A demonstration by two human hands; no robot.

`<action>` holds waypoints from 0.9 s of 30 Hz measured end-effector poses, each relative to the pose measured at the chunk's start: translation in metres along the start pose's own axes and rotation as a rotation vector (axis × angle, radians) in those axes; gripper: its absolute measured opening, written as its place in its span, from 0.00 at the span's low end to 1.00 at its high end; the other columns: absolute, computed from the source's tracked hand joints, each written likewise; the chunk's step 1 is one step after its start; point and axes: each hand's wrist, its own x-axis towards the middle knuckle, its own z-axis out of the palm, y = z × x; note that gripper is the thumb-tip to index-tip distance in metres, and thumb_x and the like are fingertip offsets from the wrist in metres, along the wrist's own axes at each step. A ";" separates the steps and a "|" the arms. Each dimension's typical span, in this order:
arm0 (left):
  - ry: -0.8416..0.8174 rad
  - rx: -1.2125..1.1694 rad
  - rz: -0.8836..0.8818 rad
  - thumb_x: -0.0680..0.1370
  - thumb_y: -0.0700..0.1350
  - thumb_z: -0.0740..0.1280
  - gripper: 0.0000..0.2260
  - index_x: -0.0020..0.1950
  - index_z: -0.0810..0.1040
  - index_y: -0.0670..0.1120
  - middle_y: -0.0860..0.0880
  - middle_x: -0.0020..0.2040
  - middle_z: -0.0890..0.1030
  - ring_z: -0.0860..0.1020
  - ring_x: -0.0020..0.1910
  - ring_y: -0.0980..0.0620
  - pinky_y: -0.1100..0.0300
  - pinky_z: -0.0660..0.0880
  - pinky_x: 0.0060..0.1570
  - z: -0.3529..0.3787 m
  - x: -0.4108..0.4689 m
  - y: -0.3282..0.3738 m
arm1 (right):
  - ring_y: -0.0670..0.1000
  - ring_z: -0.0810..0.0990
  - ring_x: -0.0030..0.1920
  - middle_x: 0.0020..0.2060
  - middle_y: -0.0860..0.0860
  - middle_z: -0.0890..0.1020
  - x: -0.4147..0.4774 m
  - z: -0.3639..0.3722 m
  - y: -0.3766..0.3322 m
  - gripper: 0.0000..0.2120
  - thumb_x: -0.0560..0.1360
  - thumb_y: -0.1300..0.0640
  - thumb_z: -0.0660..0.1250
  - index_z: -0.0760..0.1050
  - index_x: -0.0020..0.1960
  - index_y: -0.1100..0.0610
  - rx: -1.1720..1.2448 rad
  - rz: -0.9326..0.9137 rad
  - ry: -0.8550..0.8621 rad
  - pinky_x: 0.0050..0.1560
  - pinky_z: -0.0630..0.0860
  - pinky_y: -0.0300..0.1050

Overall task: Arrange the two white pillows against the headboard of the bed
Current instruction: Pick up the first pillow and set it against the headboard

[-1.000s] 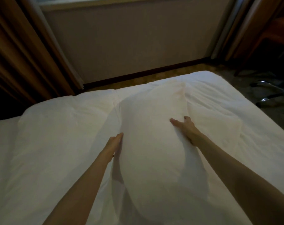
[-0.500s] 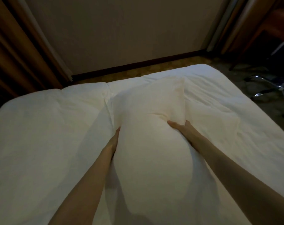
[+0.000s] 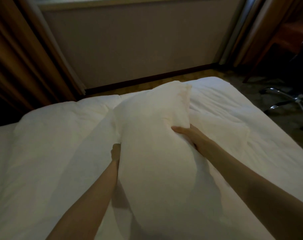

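Note:
A long white pillow (image 3: 152, 135) is raised off the white bed (image 3: 43, 153), its far end lifted toward the wall. My left hand (image 3: 115, 151) presses into its left side and my right hand (image 3: 185, 135) digs into its right side, squeezing it between them. Part of each hand is sunk into the fabric. A second pillow is not distinguishable from the white bedding. No headboard is in view.
Brown curtains (image 3: 22, 58) hang at the left and a grey wall panel (image 3: 138, 40) stands beyond the bed's far edge. A chrome chair base (image 3: 293, 103) sits on the floor at the right, beside a wooden table leg (image 3: 261, 56).
The pillow lay flat a second ago with my hands resting on it. Both hands have since squeezed its sides and lifted its far end off the bed.

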 end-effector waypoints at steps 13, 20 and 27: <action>0.357 -0.378 0.119 0.82 0.46 0.55 0.18 0.46 0.79 0.36 0.33 0.57 0.80 0.72 0.44 0.47 0.60 0.66 0.43 -0.130 -0.146 -0.016 | 0.55 0.81 0.54 0.56 0.56 0.83 -0.139 0.033 -0.002 0.23 0.72 0.50 0.70 0.75 0.63 0.58 0.178 -0.094 -0.233 0.45 0.77 0.45; 0.560 -0.472 0.190 0.82 0.48 0.55 0.22 0.56 0.78 0.31 0.34 0.57 0.80 0.78 0.53 0.40 0.58 0.70 0.50 -0.202 -0.218 -0.057 | 0.51 0.81 0.48 0.49 0.52 0.83 -0.209 0.073 -0.001 0.13 0.74 0.50 0.68 0.76 0.55 0.54 0.211 -0.133 -0.377 0.42 0.75 0.44; 0.716 -0.549 0.196 0.81 0.46 0.56 0.17 0.41 0.77 0.38 0.37 0.48 0.80 0.76 0.47 0.42 0.59 0.68 0.45 -0.278 -0.270 -0.114 | 0.57 0.81 0.55 0.54 0.55 0.84 -0.263 0.140 0.004 0.29 0.65 0.45 0.74 0.75 0.62 0.55 0.179 -0.110 -0.491 0.58 0.76 0.53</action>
